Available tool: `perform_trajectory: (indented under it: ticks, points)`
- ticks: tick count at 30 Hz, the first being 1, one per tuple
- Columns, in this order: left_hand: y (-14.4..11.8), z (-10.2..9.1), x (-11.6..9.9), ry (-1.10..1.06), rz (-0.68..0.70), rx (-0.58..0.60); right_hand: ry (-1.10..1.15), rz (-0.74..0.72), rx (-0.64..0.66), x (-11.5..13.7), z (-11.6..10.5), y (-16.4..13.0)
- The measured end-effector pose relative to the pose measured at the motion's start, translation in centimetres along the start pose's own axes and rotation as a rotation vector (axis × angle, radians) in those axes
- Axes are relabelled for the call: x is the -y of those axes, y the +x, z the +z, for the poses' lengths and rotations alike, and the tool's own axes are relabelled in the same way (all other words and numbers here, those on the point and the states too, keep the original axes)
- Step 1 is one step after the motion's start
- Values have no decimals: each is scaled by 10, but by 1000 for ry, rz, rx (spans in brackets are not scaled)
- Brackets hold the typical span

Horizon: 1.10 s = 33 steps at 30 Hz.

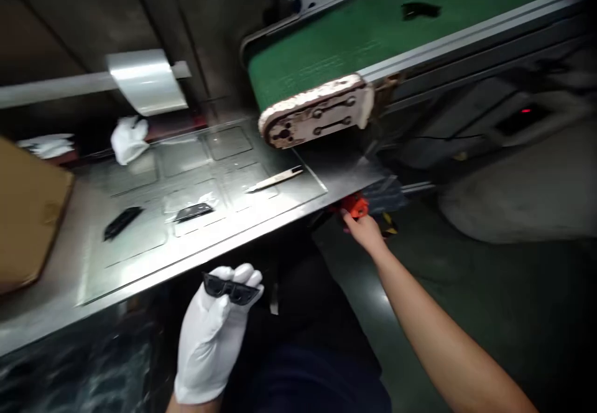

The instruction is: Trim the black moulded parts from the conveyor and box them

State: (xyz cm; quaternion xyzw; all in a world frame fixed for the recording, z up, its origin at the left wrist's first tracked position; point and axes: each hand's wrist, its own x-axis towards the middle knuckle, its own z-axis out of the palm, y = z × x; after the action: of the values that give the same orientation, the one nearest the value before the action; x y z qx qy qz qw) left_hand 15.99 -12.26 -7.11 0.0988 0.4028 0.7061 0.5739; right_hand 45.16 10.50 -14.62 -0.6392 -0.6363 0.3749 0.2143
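White cotton glove on left hand (pixel 212 332), low and near, fingers curled around a small black plastic part (pixel 231 290) pinched at the fingertips, held just off the near edge of the steel table (pixel 60 301). Part long and narrow, with two dark recesses; exact kind not readable.

Right hand (pixel 361 226) bare, arm stretched out to the right of the table's near right corner. Fingers closed on an orange-red object (pixel 357 206) just under the table edge; too blurred to name. Dark bag-like material (pixel 387 192) right beside it.

On the table top: two more black parts, one at left (pixel 122 221), one nearer centre lying on clear film (pixel 193 212). Pale utility knife (pixel 275 180) further right, lying flat, well apart from both hands. Crumpled white glove or cloth (pixel 129 139) at far left. Roll of clear film (pixel 148 81) beyond it, on a bar. Cardboard box (pixel 28 214) at the left edge.

Green conveyor belt (pixel 373 27) far right, its worn white end plate (pixel 317 111) overhanging the table. Black pieces (pixel 420 10) riding on the belt, blurred.
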Motion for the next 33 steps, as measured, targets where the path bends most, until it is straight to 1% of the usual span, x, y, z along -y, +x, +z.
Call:
perform_trajectory:
  ticks: [2,3,5,6,8,9,10,11,12,14,17,19,21,22,25,27,30,32,33]
  points:
    - [4,5,-5,-13,45,18,61,-54,193,21,20,-17]
    - [5,8,-6,-5,60,20,93,-93,266,37,27,-30]
    - [9,14,-8,22,95,9,162,-238,355,76,35,-62]
    - [10,16,-9,48,123,-10,197,-348,373,99,37,-77]
    - [13,20,-10,152,187,-61,248,-708,394,142,40,-99]
    - [15,22,-11,232,217,-89,248,-846,381,160,42,-104]
    - [18,22,-12,322,244,-117,231,-952,369,174,44,-106]
    - [20,23,-14,408,266,-142,200,-1008,360,185,47,-104]
    - [22,22,-16,480,281,-163,160,-1032,366,191,49,-101]
    - [25,21,-20,567,300,-194,75,-1039,435,198,52,-91]
    - [30,19,-29,596,309,-246,-25,-1064,565,208,56,-73]
    - [35,20,-36,579,292,-277,-79,-1102,615,224,60,-58]
    - [40,21,-46,525,297,-324,-167,-1134,602,246,70,-38]
    - [44,22,-52,494,322,-354,-245,-1143,564,258,76,-26]
    - [53,18,-72,416,483,-468,-587,-1154,426,293,103,14]
    - [57,12,-83,400,560,-533,-747,-1158,405,309,122,38]
    - [60,3,-92,415,590,-609,-804,-1155,444,319,144,57]
    - [59,-2,-94,441,571,-624,-812,-1135,457,319,147,59]
    - [59,-3,-95,458,560,-630,-810,-1120,457,316,143,58]
